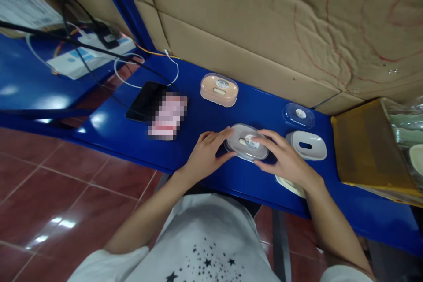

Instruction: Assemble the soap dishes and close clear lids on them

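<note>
My left hand [211,147] grips the left end of a small grey oval plastic box with a clear lid [238,142], thumb at the near side and fingers at the far side. My right hand [284,154] has hold of the other end, a fingertip by the round label on its top. Just right of this hand lies a white oval plastic piece with a slot [319,146]. Behind that piece rests a loose clear lid [291,116] bearing a round label. Partly hidden under my right wrist is a cream plastic piece [289,185].
A peach lidded box [211,93] stands toward the back of the blue table [194,163]. At left are a black device [142,101], a blurred-out pink item [168,116], cables and a power strip [76,59]. An open carton [366,145] with wrapped pieces stands at right; cardboard [238,22] walls the back.
</note>
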### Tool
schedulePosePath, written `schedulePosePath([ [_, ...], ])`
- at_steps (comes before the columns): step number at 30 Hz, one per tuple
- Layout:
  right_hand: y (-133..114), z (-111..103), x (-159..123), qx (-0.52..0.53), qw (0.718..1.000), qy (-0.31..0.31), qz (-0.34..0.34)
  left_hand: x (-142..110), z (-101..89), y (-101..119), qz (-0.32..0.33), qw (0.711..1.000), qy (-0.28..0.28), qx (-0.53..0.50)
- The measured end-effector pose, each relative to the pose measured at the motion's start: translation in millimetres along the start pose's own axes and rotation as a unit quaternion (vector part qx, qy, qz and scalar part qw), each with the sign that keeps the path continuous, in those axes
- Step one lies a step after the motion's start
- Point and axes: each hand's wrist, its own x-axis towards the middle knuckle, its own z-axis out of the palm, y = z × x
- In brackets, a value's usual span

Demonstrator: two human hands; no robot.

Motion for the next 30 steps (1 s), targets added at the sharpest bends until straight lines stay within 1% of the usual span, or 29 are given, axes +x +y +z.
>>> schedulePosePath([
  [5,0,-1,0,-0.002,1.000,-0.003,0.003,0,0.4,-2,-0.013,1.000,-0.002,-0.011],
  [11,0,3,0,-0.004,1.000,0.000,-0.001,-1,-0.9,0,-0.026,0.999,-0.021,-0.013],
  [15,9,1,8,-0.013,1.000,0.017,0.004,0,-4.7,4,-0.048,0.998,-0.030,-0.016],
  [17,19,-5,17,-0.026,0.999,0.024,0.007,1,-7.2,6,-0.055,0.998,-0.029,-0.022],
  [20,41,-18,38,-0.046,0.998,0.028,0.017,2,-9.5,8,-0.054,0.998,-0.029,-0.032],
  [23,60,-29,62,-0.058,0.998,0.017,0.030,3,-9.6,8,-0.057,0.997,-0.036,-0.035],
  [25,68,-36,73,-0.059,0.998,0.009,0.033,3,-9.0,8,-0.058,0.997,-0.037,-0.036],
  [27,67,-45,72,-0.061,0.997,0.011,0.036,3,-8.6,8,-0.055,0.997,-0.033,-0.038],
  [28,64,-50,66,-0.060,0.997,0.015,0.038,2,-8.5,8,-0.052,0.997,-0.031,-0.039],
  [30,54,-61,41,-0.053,0.997,0.034,0.044,2,-8.4,7,-0.049,0.998,-0.028,-0.041],
])
